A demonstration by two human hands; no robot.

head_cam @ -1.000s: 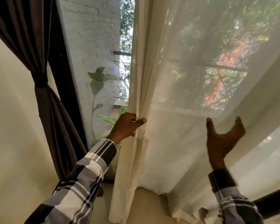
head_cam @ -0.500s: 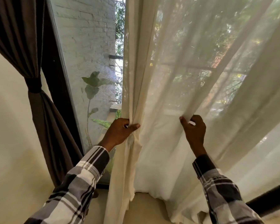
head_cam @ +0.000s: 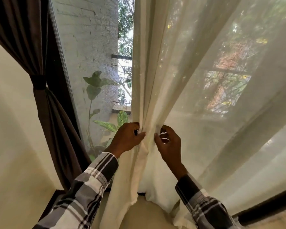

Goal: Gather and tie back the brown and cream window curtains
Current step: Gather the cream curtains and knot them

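A sheer cream curtain (head_cam: 205, 100) hangs over the right part of the window. Its left edge is bunched into folds at mid-height. My left hand (head_cam: 126, 138) grips that bunched edge from the left, thumb across the front. Just right of it, my right hand (head_cam: 168, 142) pinches a fold of the same curtain, fingers curled into the cloth. The two hands are almost touching. At the far left hangs a brown curtain (head_cam: 56, 123), gathered and held by a dark tie-back band (head_cam: 39, 82).
A dark window frame (head_cam: 61, 90) runs beside the brown curtain. Behind the mesh pane stand a white brick wall (head_cam: 89, 38) and leafy plants (head_cam: 96, 86). A cream wall (head_cam: 12, 129) fills the left. The dark sill (head_cam: 262, 210) crosses the lower right.
My right hand has gone from open in the air to pinching the cream curtain, then pulled the cloth left until it met my left hand. More folds are bunched together.
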